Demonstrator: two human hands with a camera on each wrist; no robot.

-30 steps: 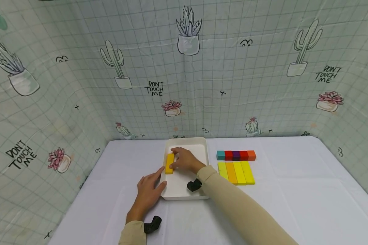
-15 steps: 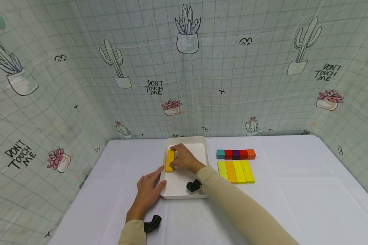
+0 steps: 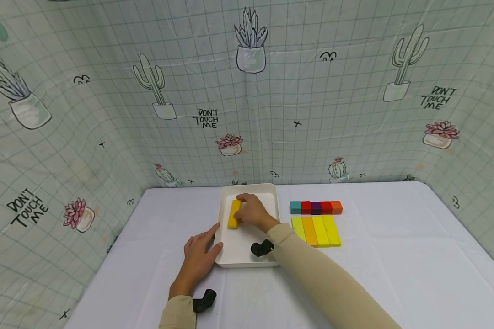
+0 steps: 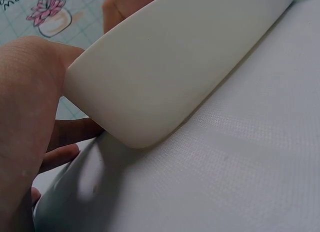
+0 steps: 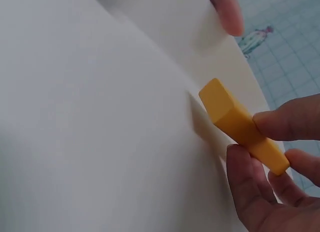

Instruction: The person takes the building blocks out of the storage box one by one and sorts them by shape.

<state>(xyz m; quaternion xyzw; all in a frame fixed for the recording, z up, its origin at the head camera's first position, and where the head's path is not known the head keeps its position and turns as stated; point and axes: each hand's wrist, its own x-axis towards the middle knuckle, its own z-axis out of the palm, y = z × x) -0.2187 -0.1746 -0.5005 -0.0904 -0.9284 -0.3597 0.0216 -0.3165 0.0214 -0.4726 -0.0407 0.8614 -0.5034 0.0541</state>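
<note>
In the head view my right hand [image 3: 253, 213] pinches a yellow rectangular block [image 3: 233, 214] over the left half of a white tray [image 3: 243, 250]. The right wrist view shows the thumb and fingers on both sides of that block [image 5: 235, 117], its shadow falling on the tray beside it. My left hand [image 3: 198, 252] lies at the tray's near left side, fingers extended and touching the edge. Seen from the left wrist, the thumb meets the corner of the tray [image 4: 160, 66] and the other fingers lie beyond it.
Right of the tray, several yellow and orange flat blocks [image 3: 322, 231] lie side by side. Behind them runs a row of small coloured cubes [image 3: 316, 208]. A white cloth [image 3: 395, 256] covers the table, and a printed curtain [image 3: 280, 91] hangs behind it.
My right hand has lifted the yellow block from beside the tray's left wall and shifted it a little away and to the right. My left hand has stayed at the tray's edge.
</note>
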